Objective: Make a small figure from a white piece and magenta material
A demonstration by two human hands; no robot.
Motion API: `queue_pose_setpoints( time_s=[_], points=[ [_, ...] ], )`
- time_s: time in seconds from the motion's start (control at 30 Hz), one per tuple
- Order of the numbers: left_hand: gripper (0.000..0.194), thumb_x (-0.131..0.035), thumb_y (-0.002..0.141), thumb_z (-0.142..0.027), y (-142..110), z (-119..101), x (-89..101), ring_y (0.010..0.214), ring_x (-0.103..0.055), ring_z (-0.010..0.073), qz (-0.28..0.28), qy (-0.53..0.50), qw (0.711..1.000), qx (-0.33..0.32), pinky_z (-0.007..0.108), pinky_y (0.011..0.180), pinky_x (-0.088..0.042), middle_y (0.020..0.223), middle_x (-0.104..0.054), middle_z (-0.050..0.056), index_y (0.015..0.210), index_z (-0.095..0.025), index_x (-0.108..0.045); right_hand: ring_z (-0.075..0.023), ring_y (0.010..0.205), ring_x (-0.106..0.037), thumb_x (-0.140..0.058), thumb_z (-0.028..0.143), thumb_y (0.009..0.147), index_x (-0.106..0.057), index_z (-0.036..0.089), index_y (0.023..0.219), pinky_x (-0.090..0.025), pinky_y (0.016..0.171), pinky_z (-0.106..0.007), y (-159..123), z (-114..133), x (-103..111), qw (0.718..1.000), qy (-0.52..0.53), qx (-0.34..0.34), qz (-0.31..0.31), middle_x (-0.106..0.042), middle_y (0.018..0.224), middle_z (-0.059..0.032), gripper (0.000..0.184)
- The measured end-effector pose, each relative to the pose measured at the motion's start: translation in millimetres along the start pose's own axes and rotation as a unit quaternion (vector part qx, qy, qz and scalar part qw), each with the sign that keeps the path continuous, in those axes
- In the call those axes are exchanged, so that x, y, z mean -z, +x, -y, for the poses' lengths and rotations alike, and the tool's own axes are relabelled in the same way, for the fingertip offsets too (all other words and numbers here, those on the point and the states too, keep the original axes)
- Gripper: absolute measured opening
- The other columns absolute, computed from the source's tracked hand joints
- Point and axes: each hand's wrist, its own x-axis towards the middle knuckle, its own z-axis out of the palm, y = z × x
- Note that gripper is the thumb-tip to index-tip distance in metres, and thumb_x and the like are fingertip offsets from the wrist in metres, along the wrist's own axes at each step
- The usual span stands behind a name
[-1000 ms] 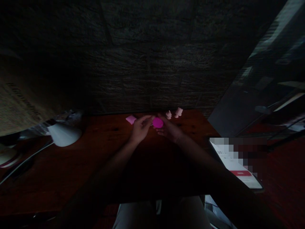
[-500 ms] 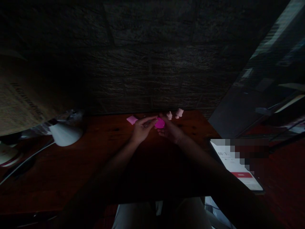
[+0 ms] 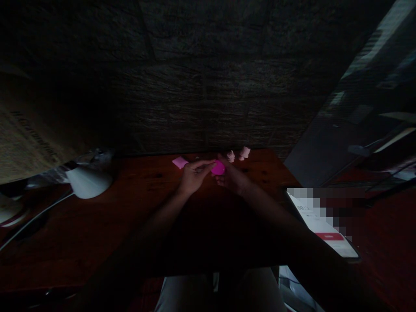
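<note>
Our left hand (image 3: 194,176) and right hand (image 3: 233,178) clamp the magenta disc (image 3: 218,167), not yet set down, while two pale-pink pieces (image 3: 245,152) lie far right.

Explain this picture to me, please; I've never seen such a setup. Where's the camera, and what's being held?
There's no machine: a person works with two bare hands, seen from one head-worn camera looking forward and down. The right hand holds a bright pink round piece; the left hand has its fingers at the piece's edge, though it's too dark to tell whether they grip it. On the wooden table lie a flat pink piece near the left hand and two pale pink pieces beyond the right. A lit screen is at right.
</note>
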Motion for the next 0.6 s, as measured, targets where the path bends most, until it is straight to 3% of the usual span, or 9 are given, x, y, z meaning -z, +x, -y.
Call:
queue_pose_setpoints(
  time_s=[0.13,0.27,0.37,0.47,0.6],
  points=[
    [0.033,-0.079,0.084,-0.041,-2.7,-3.8,2.0,0.084,-0.075,0.0196,0.026,0.049,0.997,-0.05,0.033,0.08,-0.061,0.102,-0.082,0.008,0.111,-0.023,-0.081,-0.0077,0.046,-0.054,-0.053,0.055,0.102,-0.062,0.021,0.08,-0.045,0.049,-0.017,-1.2,2.5,-0.3,0.999,0.047,-0.017,0.0,-0.064,0.057,0.0032,0.042],
    [0.031,-0.08,0.083,-0.04,-3.2,-8.3,3.9,0.097,-0.074,0.0223,0.048,0.062,0.995,-0.056,0.037,0.091,-0.059,0.11,-0.08,0.009,0.11,-0.026,-0.081,-0.0072,0.043,-0.052,-0.056,0.058,0.1,-0.061,0.021,0.077,-0.044,0.047,-0.017,-0.8,3.0,0.9,0.998,0.059,-0.025,-0.007,-0.061,0.054,0.0046,0.044],
    [0.034,-0.076,0.084,-0.052,-0.7,-6.6,1.5,0.1,-0.075,0.0238,0.031,-0.018,0.999,0.016,0.038,0.093,-0.059,0.109,-0.081,0.009,0.102,-0.023,-0.083,-0.0076,0.045,-0.053,-0.058,0.06,0.098,-0.063,0.021,0.078,-0.045,0.049,-0.018,0.1,1.3,1.0,0.999,0.032,-0.014,0.003,-0.066,0.058,0.002,0.044],
    [0.048,-0.076,0.079,-0.062,2.7,-1.1,-3.6,0.103,-0.074,0.0239,0.007,-0.138,0.985,0.108,0.037,0.094,-0.058,0.11,-0.081,0.009,0.101,-0.02,-0.082,-0.0083,0.049,-0.056,-0.061,0.061,0.095,-0.064,0.022,0.08,-0.046,0.052,-0.019,1.1,-0.6,1.1,1.0,0.015,-0.001,0.005,-0.068,0.061,0.0012,0.042],
    [0.049,-0.083,0.071,-0.061,4.9,5.6,-7.9,0.108,-0.073,0.0239,0.009,-0.213,0.965,0.15,0.037,0.098,-0.055,0.113,-0.08,0.009,0.1,-0.021,-0.083,-0.0089,0.051,-0.058,-0.065,0.063,0.091,-0.065,0.023,0.081,-0.047,0.053,-0.02,3.6,-2.7,2.7,1.0,0.003,0.018,0.009,-0.069,0.064,0.0011,0.042]
  ],
)
